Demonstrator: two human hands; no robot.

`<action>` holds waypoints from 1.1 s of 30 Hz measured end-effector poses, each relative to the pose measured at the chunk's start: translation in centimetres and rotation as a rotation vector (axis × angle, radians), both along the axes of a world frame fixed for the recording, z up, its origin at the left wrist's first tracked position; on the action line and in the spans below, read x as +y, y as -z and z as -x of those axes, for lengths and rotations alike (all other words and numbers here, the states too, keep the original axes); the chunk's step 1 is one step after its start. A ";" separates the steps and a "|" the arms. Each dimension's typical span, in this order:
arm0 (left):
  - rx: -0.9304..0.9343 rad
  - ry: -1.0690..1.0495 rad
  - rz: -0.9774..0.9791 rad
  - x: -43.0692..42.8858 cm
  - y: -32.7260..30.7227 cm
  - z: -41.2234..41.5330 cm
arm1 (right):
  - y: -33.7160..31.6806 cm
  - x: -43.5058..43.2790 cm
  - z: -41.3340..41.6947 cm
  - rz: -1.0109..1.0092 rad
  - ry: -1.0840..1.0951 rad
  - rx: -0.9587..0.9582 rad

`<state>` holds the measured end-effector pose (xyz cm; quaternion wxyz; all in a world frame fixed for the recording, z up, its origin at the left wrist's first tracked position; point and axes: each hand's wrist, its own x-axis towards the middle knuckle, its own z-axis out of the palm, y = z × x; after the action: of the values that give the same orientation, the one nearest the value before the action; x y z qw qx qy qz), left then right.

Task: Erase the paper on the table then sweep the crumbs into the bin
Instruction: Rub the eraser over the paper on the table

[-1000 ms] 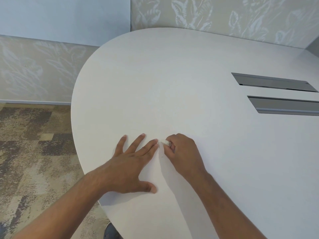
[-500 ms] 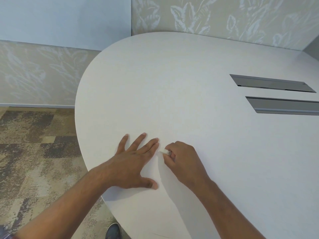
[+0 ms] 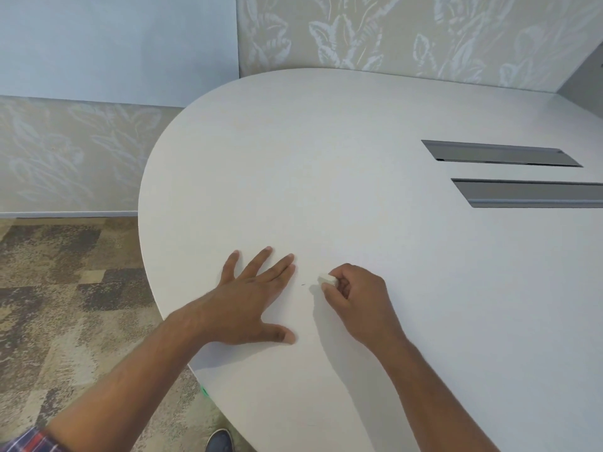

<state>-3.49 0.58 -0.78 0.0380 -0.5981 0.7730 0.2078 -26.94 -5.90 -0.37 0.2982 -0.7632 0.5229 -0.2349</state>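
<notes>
Sleeve [image 3: 27,442] and shoe [image 3: 219,441] sit nearest, at the bottom edge above patterned carpet [image 3: 65,288]. Farther up, the left hand [image 3: 248,305] lies flat on the counter [image 3: 326,158], its grip wide and holding nothing, probably to pin the paper against the rubbing. The sheet is white on white and its edges cannot be made out. Near it, the right hand [image 3: 355,301] has a narrow grip, pinching a small white eraser [image 3: 327,279] whose tip meets the surface. Between the hands lie a few dark crumbs [image 3: 303,284], so erasing seems under way and sweeping not yet begun. Beyond, two grey slots [image 3: 499,153] are set in the counter, well apart from the hands. No bin is in view.
</notes>
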 end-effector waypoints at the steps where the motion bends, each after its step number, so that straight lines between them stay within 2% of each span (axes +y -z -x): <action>1: -0.008 0.003 0.017 0.3 -0.2 0.0 | 0.0 -0.3 -0.3 0.037 -0.036 0.088; 5: -0.035 0.028 0.035 2.8 -0.3 0.2 | -0.2 -1.1 -0.9 0.161 -0.082 0.370; 10: -0.060 -0.005 0.009 4.2 -0.1 0.2 | -1.0 -1.2 0.2 0.186 -0.103 0.426; 15: -0.025 -0.016 -0.009 3.9 0.0 0.3 | -1.6 2.6 1.6 0.184 -0.260 0.462; 17: -0.011 -0.019 -0.012 3.9 0.2 0.2 | -1.8 3.8 2.3 0.135 -0.257 0.426; 20: 0.000 -0.004 -0.013 3.8 0.4 0.1 | -2.3 4.2 3.2 0.033 -0.123 0.243; 23: 0.012 0.027 -0.016 3.5 0.4 0.1 | -2.4 3.9 3.2 -0.028 -0.040 0.137; 27: 0.013 0.080 -0.002 2.7 0.2 0.1 | -1.8 4.0 1.4 -0.038 -0.104 0.148; 33: 0.013 0.087 -0.002 2.6 0.5 0.1 | -1.2 3.8 -0.7 0.089 -0.187 0.282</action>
<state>-3.61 3.18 -1.23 0.0427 -0.5624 0.7984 0.2107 -26.23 -2.14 0.84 0.2083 -0.8463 0.4754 -0.1200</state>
